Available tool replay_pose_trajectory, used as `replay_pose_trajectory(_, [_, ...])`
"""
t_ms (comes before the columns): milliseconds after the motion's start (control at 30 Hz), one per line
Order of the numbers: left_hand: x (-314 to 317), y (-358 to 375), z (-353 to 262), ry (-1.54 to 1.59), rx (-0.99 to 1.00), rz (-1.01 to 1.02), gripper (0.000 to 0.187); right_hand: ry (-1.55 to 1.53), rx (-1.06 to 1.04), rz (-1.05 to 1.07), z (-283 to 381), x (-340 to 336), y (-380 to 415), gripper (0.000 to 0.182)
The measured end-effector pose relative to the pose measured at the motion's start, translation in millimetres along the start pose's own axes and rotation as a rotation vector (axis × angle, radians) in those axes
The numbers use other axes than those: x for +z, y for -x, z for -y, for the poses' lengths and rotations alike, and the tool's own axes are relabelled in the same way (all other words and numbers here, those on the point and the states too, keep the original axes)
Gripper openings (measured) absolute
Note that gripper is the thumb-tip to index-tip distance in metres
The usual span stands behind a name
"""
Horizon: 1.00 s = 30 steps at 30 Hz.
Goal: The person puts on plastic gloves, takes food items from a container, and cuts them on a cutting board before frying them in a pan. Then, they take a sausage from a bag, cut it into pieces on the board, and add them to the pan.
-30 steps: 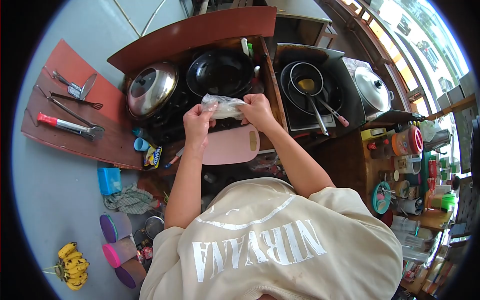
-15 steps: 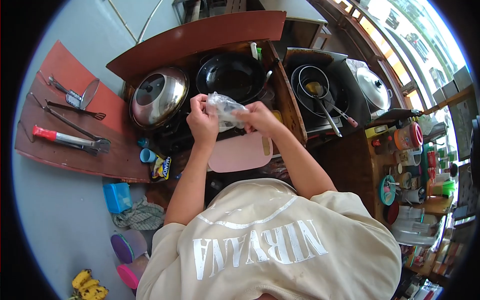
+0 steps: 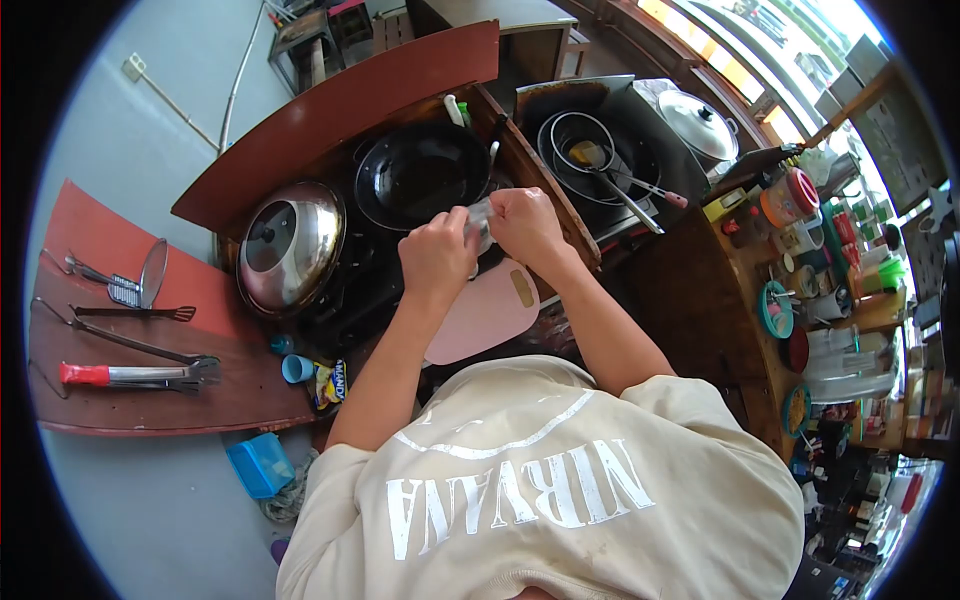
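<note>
A crumpled clear plastic bag (image 3: 480, 222) is stretched between my two hands, mostly covered by the fingers. My left hand (image 3: 438, 252) is closed round one side of it, knuckles up. On the other side my right hand (image 3: 526, 226) grips the bag in a fist. Both hands are in the air just above the near edge of a black wok (image 3: 422, 176). Below them lies a pink cutting board (image 3: 484, 316) with a slot in its corner. What the bag holds is too hidden to tell.
A lidded pan (image 3: 291, 248) stands left of the wok. Tongs (image 3: 140, 375) and other utensils hang on the red panel (image 3: 205, 290). To the right are a second wok with a strainer (image 3: 582, 142), a lidded pot (image 3: 697, 125) and a wooden counter (image 3: 745, 330) with jars and cups.
Both hands have closed more tightly round the bag, which now shows less. The camera view has turned, so the stove and pans appear shifted left.
</note>
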<state>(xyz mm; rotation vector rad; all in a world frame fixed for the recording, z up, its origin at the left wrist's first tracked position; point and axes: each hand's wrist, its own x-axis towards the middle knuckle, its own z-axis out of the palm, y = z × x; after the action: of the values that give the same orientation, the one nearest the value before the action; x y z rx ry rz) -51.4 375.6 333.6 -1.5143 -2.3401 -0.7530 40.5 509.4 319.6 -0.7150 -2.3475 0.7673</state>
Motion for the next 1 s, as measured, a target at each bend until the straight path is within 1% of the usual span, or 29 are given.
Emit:
replay_pose_trajectory(33, [7.6, 1.1, 5.2, 0.004, 0.011, -0.004, 0.012, -0.006, -0.043, -0.018, 3.2, -3.1, 0.6, 0.013])
replay_pose_trajectory(67, [8.8, -2.2, 6.2, 0.021, 0.012, -0.079, 0.01, 0.0, -0.041, -0.033, 4.6, -7.3, 2.0, 0.013])
replay_pose_trajectory(100, [10.6, -6.2, 6.2, 0.041, 0.016, -0.152, 0.01, 0.065, 0.05, -0.139, 5.0, -12.0, 4.2, 0.018])
replay_pose_trajectory(133, [11.3, -4.2, 5.4, 0.068, 0.085, -0.285, 0.01, 0.128, 0.147, -0.243, 3.9, -16.0, 7.5, 0.024])
replay_pose_trajectory(167, [10.5, -0.9, 4.3, 0.076, 0.099, -0.28, 0.01, 0.132, 0.159, -0.255, -5.3, -19.0, 8.9, 0.024])
replay_pose_trajectory(233, [7.6, 5.9, 4.9, 0.008, 0.265, -0.341, 0.008, 0.026, 0.52, 0.072, -41.9, -21.8, 9.2, 0.035])
replay_pose_trajectory(267, [9.4, 9.3, 5.1, 0.009, 0.275, -0.341, 0.008, -0.562, 0.732, 0.274, -49.0, -25.9, 10.9, 0.038])
replay_pose_trajectory(300, [13.6, 12.1, 6.8, 0.051, 0.401, -0.297, 0.007, -0.568, 0.73, 0.264, -51.4, -22.0, 15.4, 0.038])
replay_pose_trajectory(333, [16.4, 13.9, 7.7, 0.093, 0.526, -0.251, 0.006, -1.083, 0.721, 0.163, -52.4, -16.0, 23.8, 0.04])
replay_pose_trajectory(367, [17.0, 15.9, 3.5, 0.094, 0.534, -0.253, 0.006, -1.594, 0.676, 0.05, -48.9, -12.1, 29.4, 0.041])
replay_pose_trajectory(400, [19.5, 19.5, -3.9, 0.142, 0.559, -0.233, 0.006, -1.779, 0.573, -0.029, -44.3, -5.0, 29.9, 0.046])
replay_pose_trajectory(433, [22.4, 22.2, -10.5, 0.189, 0.582, -0.212, 0.007, -1.779, 0.572, -0.033, -43.0, -3.1, 30.5, 0.046])
replay_pose_trajectory(500, [27.1, 23.7, -17.2, 0.228, 0.569, -0.199, 0.007, -2.072, 0.454, 0.219, -28.0, -10.4, 29.2, 0.058])
replay_pose_trajectory(533, [25.5, 22.8, -20.2, 0.25, 0.512, -0.179, 0.007, -2.072, 0.45, 0.311, -18.6, -17.0, 29.6, 0.062])
replay_pose_trajectory(567, [23.7, 22.0, -23.5, 0.272, 0.453, -0.159, 0.007, -2.071, 0.451, 0.318, -15.9, -18.9, 29.4, 0.062])
replay_pose_trajectory(600, [23.0, 21.4, -26.6, 0.269, 0.448, -0.163, 0.007, -2.121, 0.372, 0.336, -14.4, -20.3, 29.2, 0.062])
replay_pose_trajectory(633, [22.2, 21.0, -29.3, 0.309, 0.347, -0.168, 0.006, -2.171, 0.293, 0.357, -13.6, -20.8, 28.9, 0.061])
replay_pose_trajectory(667, [19.8, 20.5, -32.4, 0.346, 0.243, -0.176, 0.005, -2.184, 0.33, 0.362, -13.4, -21.1, 28.5, 0.05])
replay_pose_trajectory(700, [17.0, 20.0, -35.8, 0.339, 0.233, -0.182, 0.005, -2.184, 0.334, 0.38, -10.6, -17.4, 28.0, 0.05])
replay_pose_trajectory(767, [11.5, 19.4, -41.0, 0.404, 0.221, -0.132, 0.007, -1.891, 0.29, 0.199, -1.6, -6.3, 30.8, 0.036])
replay_pose_trajectory(800, [11.5, 19.4, -40.6, 0.398, 0.214, -0.135, 0.007, -1.804, 0.318, 0.157, 8.4, -5.3, 32.9, 0.029])
replay_pose_trajectory(833, [12.5, 18.4, -40.2, 0.322, 0.19, -0.084, 0.007, -1.805, 0.319, 0.166, 4.5, 2.6, 32.4, 0.029])
replay_pose_trajectory(867, [13.6, 17.6, -39.4, 0.247, 0.167, -0.032, 0.008, -1.777, 0.367, 0.154, 0.9, 10.3, 31.2, 0.031])
replay_pose_trajectory(900, [14.8, 17.2, -36.7, 0.245, 0.162, -0.034, 0.008, -1.747, 0.414, 0.141, -3.7, 16.6, 31.2, 0.032])
replay_pose_trajectory(933, [15.8, 17.4, -32.5, 0.249, 0.195, -0.021, 0.009, -1.692, 0.381, 0.124, -8.9, 21.7, 33.4, 0.047])
replay_pose_trajectory(967, [13.8, 17.1, -30.2, 0.251, 0.228, -0.01, 0.01, -1.692, 0.381, 0.129, -5.5, 19.1, 33.6, 0.047])
replay_pose_trajectory(1000, [11.7, 16.7, -28.4, 0.248, 0.226, -0.013, 0.01, -1.819, 0.401, 0.262, -2.8, 15.1, 32.7, 0.055])
